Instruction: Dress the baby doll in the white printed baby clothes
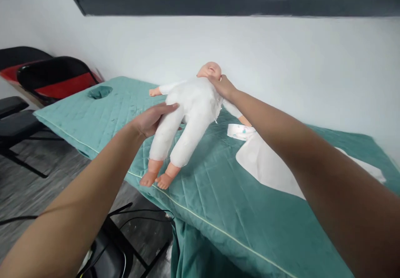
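Our arms (78,203) reach up from both lower corners. Doll (192,98) in white suit is at ctr. of frame, face up, feet twd. lower L; can't tell if it's fully resting on the green bed (200,211). Our L hand (156,117) grips its thigh, R hand (223,87) clasps it by the neck. White cloth (265,165) lies mid-R; black/red chairs (59,78) upper L.

Two bare forearms (78,199), tapering; bare wrists (236,97)
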Motion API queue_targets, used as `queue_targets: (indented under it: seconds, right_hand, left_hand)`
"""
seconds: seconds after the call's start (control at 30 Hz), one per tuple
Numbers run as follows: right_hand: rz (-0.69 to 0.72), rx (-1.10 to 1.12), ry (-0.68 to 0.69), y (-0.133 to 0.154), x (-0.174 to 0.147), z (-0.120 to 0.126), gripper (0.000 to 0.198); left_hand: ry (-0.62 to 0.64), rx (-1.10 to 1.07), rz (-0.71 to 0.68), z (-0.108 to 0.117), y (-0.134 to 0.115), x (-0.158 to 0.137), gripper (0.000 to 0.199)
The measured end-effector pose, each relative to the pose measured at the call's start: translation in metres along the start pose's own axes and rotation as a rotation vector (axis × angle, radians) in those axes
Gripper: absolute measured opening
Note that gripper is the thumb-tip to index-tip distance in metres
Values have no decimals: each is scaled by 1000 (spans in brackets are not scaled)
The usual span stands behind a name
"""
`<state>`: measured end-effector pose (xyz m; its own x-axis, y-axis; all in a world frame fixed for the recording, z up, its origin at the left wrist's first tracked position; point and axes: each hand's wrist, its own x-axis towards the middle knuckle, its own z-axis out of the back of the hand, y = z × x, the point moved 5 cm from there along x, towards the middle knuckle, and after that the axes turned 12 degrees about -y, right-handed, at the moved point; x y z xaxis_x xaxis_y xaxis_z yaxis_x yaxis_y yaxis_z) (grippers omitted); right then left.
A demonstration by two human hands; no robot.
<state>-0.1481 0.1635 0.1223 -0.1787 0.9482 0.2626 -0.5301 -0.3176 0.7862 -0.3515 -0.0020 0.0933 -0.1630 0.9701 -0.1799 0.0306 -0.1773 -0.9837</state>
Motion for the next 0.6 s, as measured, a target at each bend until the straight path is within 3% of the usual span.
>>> queue_targets:
  seconds: [0.07,0.17,0.33,0.43,0.53,0.6]
  right_hand:
    - [-8,41,-28,5,-24,37,71]
    - [-85,51,-122,-15,-64,98,71]
    - [-183,-11,-253,-87,-130,198,61]
    - [-266,-85,-327,-135,-162,253,66]
    - [-333,-198,-361,-175,-184,294,75]
    - [-327,-257,-343,-196,-192,310,78]
  left_hand:
    - [27,23,-51,-25,-10,-23,46]
    - [79,27,-90,-79,-8,-52,50]
    - [258,-69,-72,-196,25,-83,54]
    - [347,-152,-34,-262,49,-94,56]
    - [401,-195,-12,-315,69,-99,59]
    - [426,-212,-9,-340,80,-100,62]
